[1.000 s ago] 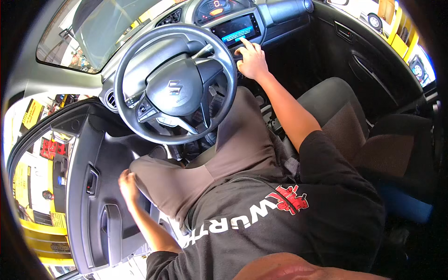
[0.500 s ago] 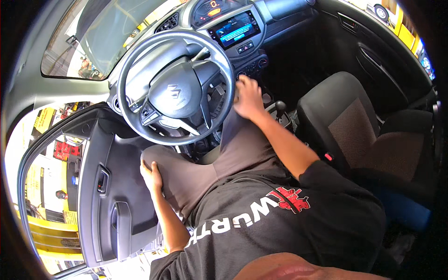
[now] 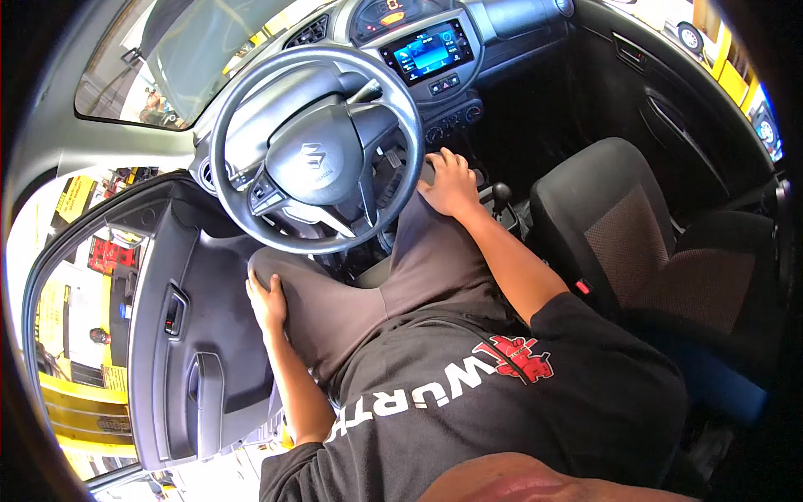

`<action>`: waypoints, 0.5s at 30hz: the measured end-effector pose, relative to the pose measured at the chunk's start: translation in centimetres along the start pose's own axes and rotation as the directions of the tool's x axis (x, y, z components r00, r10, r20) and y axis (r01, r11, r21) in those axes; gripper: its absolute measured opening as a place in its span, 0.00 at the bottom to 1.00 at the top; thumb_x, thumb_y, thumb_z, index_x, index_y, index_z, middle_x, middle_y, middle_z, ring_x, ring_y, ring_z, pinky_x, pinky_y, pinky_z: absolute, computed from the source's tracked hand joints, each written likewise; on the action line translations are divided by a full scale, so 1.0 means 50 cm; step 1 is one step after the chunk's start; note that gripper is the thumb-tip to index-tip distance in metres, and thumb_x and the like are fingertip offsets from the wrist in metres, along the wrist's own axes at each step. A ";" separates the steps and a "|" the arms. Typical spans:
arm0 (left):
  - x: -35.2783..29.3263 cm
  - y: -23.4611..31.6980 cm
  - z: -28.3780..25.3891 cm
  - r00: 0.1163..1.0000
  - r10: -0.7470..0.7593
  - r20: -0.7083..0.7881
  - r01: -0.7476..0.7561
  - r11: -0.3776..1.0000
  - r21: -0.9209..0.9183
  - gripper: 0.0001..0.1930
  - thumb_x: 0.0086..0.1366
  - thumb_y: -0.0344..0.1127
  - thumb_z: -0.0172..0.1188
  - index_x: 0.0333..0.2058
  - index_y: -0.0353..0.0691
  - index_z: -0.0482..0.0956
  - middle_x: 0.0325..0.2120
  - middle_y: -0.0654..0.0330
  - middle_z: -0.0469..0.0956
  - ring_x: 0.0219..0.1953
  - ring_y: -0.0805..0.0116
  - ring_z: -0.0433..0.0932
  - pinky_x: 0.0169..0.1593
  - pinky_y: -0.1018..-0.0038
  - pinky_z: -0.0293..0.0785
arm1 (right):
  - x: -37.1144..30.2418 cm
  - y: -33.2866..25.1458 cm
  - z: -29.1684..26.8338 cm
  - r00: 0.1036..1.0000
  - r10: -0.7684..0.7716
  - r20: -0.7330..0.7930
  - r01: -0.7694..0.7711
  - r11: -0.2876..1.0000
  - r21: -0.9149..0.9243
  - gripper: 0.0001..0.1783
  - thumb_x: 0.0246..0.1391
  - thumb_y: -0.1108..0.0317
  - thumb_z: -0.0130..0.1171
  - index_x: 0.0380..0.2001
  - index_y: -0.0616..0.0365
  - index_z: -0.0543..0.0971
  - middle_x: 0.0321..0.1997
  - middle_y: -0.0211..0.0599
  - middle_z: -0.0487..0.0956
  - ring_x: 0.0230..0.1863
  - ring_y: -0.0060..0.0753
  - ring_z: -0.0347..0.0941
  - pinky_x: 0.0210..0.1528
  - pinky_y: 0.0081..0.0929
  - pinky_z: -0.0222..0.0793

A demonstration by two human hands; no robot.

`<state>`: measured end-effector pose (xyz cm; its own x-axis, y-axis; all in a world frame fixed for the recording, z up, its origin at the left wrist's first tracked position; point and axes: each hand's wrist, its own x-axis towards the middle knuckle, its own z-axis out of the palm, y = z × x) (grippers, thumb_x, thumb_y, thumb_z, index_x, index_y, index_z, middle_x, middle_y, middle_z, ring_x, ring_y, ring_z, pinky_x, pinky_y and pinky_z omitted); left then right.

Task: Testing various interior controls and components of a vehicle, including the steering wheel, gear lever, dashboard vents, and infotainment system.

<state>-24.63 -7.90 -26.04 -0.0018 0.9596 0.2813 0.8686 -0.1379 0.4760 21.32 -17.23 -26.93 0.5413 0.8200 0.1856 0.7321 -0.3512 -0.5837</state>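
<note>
I sit in a car's driver seat behind a black steering wheel. My right hand rests on my right knee, its fingers spread over the grey trousers, just right of the wheel rim. It holds nothing. On the outer side of my left thigh lies my left hand, fingers stretched and thumb apart, beside the door. The gear lever stands close to my right hand, not touched. Above it on the dashboard, a lit touchscreen shows a blue display. Parts of the pedals are hidden by the wheel.
The driver's door stands at my left, with bright workshop things beyond it. A dark passenger seat with a red buckle is at my right. The lit instrument cluster and climate knobs are ahead.
My right hand has come down from near the dashboard controls onto my right knee. The touchscreen picture has changed. My left hand stays on my left thigh.
</note>
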 end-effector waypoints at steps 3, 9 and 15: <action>-0.042 0.030 0.002 0.999 -0.037 -0.006 0.037 0.992 0.120 0.40 0.69 0.50 0.62 0.73 0.39 0.57 0.71 0.32 0.56 0.72 0.34 0.59 0.73 0.51 0.58 | 0.008 -0.003 0.008 1.000 0.011 -0.012 -0.011 1.000 -0.012 0.39 0.57 0.48 0.66 0.69 0.47 0.70 0.78 0.45 0.60 0.79 0.54 0.52 0.76 0.54 0.52; -0.070 0.075 -0.015 0.998 -0.024 -0.054 0.036 0.973 0.228 0.41 0.66 0.50 0.65 0.72 0.41 0.60 0.72 0.33 0.56 0.70 0.34 0.63 0.71 0.52 0.64 | 0.011 0.004 0.012 1.000 0.017 -0.019 -0.017 1.000 -0.007 0.38 0.56 0.49 0.66 0.68 0.46 0.71 0.77 0.44 0.61 0.78 0.54 0.52 0.74 0.56 0.54; -0.065 0.076 -0.008 0.997 -0.044 -0.065 0.060 0.964 0.258 0.40 0.65 0.50 0.65 0.72 0.44 0.61 0.72 0.35 0.57 0.70 0.35 0.64 0.70 0.52 0.66 | 0.016 0.004 0.018 0.999 0.011 -0.041 -0.011 1.000 0.002 0.37 0.56 0.50 0.66 0.67 0.46 0.72 0.76 0.42 0.62 0.77 0.52 0.54 0.74 0.55 0.55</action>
<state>-21.50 -11.64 -24.82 -0.0725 0.9468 0.3135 0.9654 -0.0124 0.2606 21.54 -16.25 -27.62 0.5661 0.7967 0.2116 0.7253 -0.3595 -0.5872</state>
